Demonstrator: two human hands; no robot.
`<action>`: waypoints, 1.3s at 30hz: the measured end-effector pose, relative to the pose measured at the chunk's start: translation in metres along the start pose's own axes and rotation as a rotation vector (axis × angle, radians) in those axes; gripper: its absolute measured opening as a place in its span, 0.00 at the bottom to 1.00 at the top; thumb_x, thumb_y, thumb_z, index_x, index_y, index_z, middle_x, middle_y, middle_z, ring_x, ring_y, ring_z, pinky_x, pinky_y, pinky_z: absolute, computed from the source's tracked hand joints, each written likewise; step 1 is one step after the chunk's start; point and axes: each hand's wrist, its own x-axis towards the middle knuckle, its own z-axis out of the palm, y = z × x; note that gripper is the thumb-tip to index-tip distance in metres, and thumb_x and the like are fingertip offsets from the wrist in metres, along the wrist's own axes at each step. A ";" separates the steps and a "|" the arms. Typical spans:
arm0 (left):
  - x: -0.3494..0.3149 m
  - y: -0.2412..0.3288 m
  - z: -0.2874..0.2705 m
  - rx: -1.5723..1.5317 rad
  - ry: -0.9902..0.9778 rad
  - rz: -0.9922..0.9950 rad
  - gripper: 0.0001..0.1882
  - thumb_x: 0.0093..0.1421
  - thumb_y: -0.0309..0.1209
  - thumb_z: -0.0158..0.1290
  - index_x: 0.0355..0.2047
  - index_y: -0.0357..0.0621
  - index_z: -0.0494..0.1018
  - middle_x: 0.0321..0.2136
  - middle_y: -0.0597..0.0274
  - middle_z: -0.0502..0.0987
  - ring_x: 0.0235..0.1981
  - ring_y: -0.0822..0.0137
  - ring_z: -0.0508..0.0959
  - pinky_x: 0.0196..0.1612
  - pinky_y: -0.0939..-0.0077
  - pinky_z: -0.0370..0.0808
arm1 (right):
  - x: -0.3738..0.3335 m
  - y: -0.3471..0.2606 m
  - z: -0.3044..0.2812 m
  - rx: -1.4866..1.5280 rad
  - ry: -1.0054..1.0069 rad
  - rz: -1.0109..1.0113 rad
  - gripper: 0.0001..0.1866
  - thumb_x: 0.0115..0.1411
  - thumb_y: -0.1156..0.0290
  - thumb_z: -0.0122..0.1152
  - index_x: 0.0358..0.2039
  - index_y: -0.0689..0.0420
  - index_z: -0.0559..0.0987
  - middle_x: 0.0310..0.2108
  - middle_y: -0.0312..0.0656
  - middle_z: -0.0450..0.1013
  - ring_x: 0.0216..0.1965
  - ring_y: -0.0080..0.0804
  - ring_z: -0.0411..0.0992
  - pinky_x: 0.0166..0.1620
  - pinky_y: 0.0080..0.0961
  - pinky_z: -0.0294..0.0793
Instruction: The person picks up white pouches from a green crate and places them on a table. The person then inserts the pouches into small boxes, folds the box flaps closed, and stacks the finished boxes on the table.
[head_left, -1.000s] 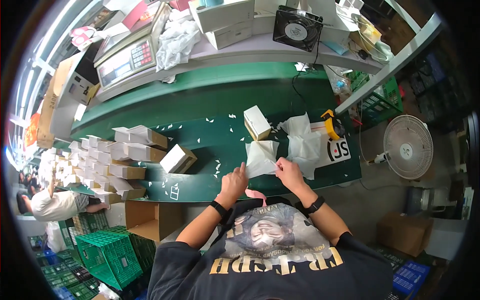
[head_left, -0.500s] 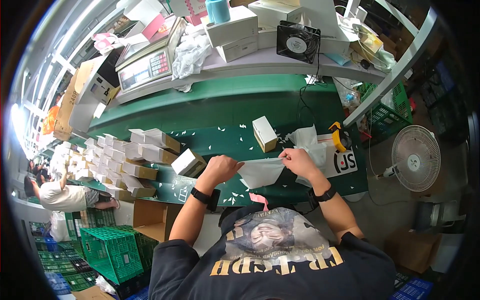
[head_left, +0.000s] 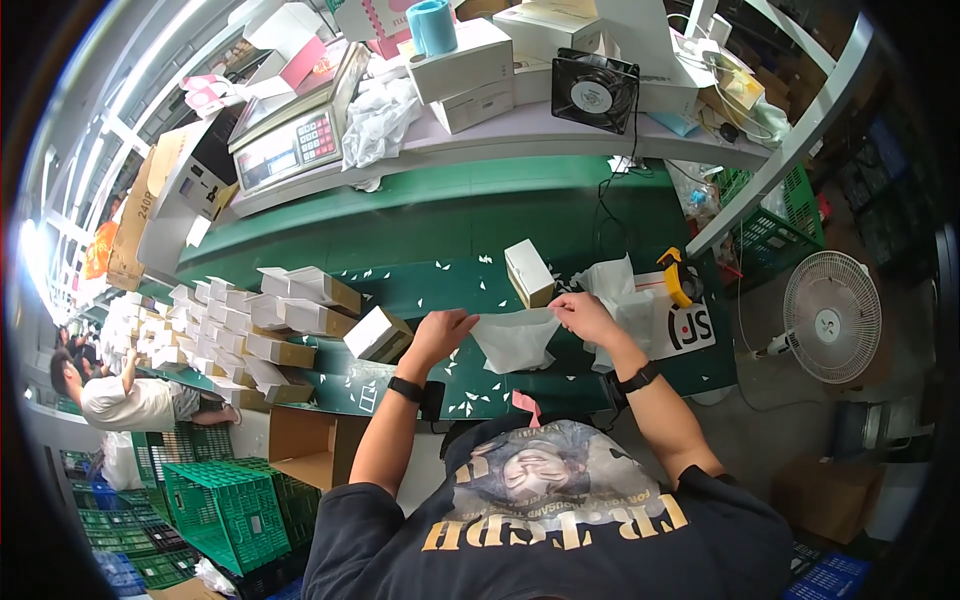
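Note:
A thin white translucent plastic bag (head_left: 516, 343) is stretched between my hands above the green work surface (head_left: 440, 290). My left hand (head_left: 441, 333) pinches its left upper corner, and my right hand (head_left: 586, 318) pinches the right upper corner. Just beyond the bag stands a small white box with a tan side (head_left: 529, 272). Another white box (head_left: 378, 335) lies tilted beside my left hand. More thin white bags (head_left: 620, 297) lie in a crumpled pile behind my right hand, next to a yellow and black tape dispenser (head_left: 681, 279).
Rows of open white boxes (head_left: 245, 320) fill the left of the table. A shelf (head_left: 470, 140) beyond carries a scale (head_left: 287, 148) and a black fan (head_left: 595, 88). Green crates (head_left: 222, 510) and a co-worker (head_left: 135, 400) are at left. A standing fan (head_left: 830, 316) is at right.
My hands have shifted slightly left with the bag, which now hangs more slackly and looks more crumpled. The co-worker at far left has moved a little.

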 end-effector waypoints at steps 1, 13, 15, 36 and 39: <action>0.000 -0.011 0.005 -0.225 0.007 -0.010 0.17 0.59 0.39 0.61 0.43 0.41 0.78 0.37 0.51 0.82 0.41 0.53 0.82 0.44 0.60 0.78 | -0.001 0.003 -0.003 0.008 -0.038 0.013 0.14 0.63 0.67 0.59 0.46 0.60 0.80 0.28 0.37 0.77 0.29 0.22 0.74 0.34 0.22 0.73; -0.001 -0.054 0.114 -0.671 -0.144 0.043 0.37 0.50 0.38 0.70 0.58 0.36 0.70 0.51 0.55 0.78 0.54 0.60 0.76 0.60 0.67 0.69 | -0.005 0.109 0.061 0.129 -0.090 -0.118 0.42 0.55 0.64 0.73 0.66 0.62 0.63 0.53 0.45 0.75 0.52 0.34 0.73 0.55 0.30 0.71; 0.003 -0.061 0.123 -0.754 -0.226 -0.010 0.33 0.52 0.38 0.69 0.55 0.36 0.73 0.48 0.55 0.80 0.51 0.61 0.78 0.58 0.67 0.71 | 0.010 0.105 0.074 0.172 -0.170 -0.099 0.38 0.56 0.64 0.73 0.63 0.63 0.66 0.51 0.44 0.76 0.49 0.32 0.74 0.53 0.29 0.72; -0.002 -0.022 0.119 0.053 0.107 0.379 0.40 0.45 0.32 0.68 0.59 0.46 0.65 0.53 0.48 0.71 0.53 0.47 0.74 0.53 0.60 0.74 | 0.029 0.113 0.112 -0.032 0.395 0.031 0.21 0.54 0.70 0.66 0.50 0.57 0.75 0.42 0.49 0.77 0.44 0.43 0.75 0.50 0.36 0.74; -0.004 -0.035 0.131 -0.012 -0.127 0.271 0.37 0.46 0.33 0.69 0.56 0.45 0.66 0.51 0.47 0.73 0.52 0.46 0.75 0.53 0.57 0.74 | 0.021 0.114 0.101 -0.261 0.380 -0.267 0.29 0.53 0.71 0.68 0.55 0.57 0.71 0.49 0.51 0.75 0.51 0.45 0.73 0.55 0.37 0.72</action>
